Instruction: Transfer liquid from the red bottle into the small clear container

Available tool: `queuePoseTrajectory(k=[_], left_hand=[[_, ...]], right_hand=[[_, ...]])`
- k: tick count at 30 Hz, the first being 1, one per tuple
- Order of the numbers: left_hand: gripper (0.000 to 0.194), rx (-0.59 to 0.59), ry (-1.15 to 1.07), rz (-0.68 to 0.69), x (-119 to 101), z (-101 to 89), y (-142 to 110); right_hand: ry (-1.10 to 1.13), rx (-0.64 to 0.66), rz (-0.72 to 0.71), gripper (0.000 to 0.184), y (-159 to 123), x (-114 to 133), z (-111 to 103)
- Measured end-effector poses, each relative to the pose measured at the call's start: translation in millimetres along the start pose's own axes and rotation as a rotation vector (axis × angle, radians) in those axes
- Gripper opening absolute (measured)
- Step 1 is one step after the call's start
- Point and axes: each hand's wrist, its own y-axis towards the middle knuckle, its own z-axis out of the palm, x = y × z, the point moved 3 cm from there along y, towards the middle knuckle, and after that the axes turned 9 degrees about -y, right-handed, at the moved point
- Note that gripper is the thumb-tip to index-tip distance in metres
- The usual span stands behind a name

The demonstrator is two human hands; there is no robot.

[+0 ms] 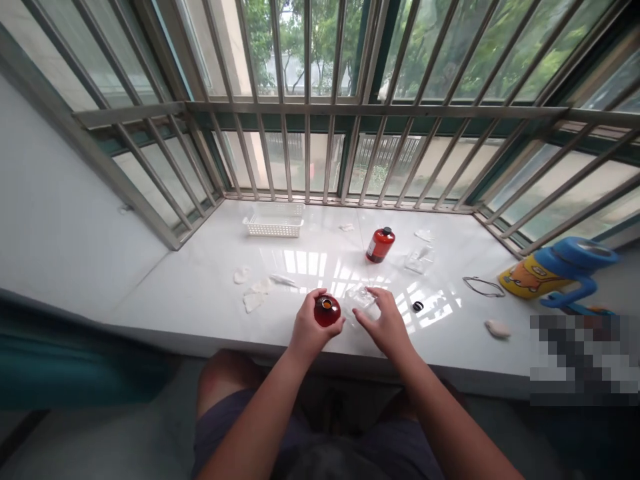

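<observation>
My left hand is wrapped round a reddish-brown bottle at the front of the white ledge. The bottle's mouth is uncapped and faces up. Just right of it, my right hand has its thumb and fingers curved about a clear, crinkled plastic piece; its exact kind is hard to make out. A small black cap lies on the ledge to the right of that hand. Farther back stands a second red-brown bottle with a dark cap and a pale label.
A white basket sits at the back left. Crumpled tissues and a pale slim item lie left. Clear plastic, a thin cord, a beige lump and a yellow-blue flask are right. Window bars bound the ledge.
</observation>
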Motion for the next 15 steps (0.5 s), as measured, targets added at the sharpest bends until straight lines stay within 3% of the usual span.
queuePoseTrajectory(k=[5, 7, 10, 12, 15], left_hand=[[0.07, -0.032, 0.04, 0.02, 2, 9.1, 6], [0.07, -0.046, 0.05, 0.024, 2, 11.8, 10], [0.069, -0.073, 0.076, 0.032, 3, 14.5, 16], [0.068, -0.082, 0.098, 0.032, 4, 15.9, 18], [0.066, -0.086, 0.117, 0.035, 4, 16.9, 20]], right_hand=[[-0.018, 0.004, -0.065, 0.059, -14, -7, 4], [-0.06, -0.035, -0.086, 0.062, -15, -9, -5], [-0.188, -0.125, -0.087, 0.047, -15, -19, -27], [-0.333, -0.201, -0.04, 0.04, -15, -34, -42], [-0.561, -0.239, 0.116, 0.044, -15, -63, -56]])
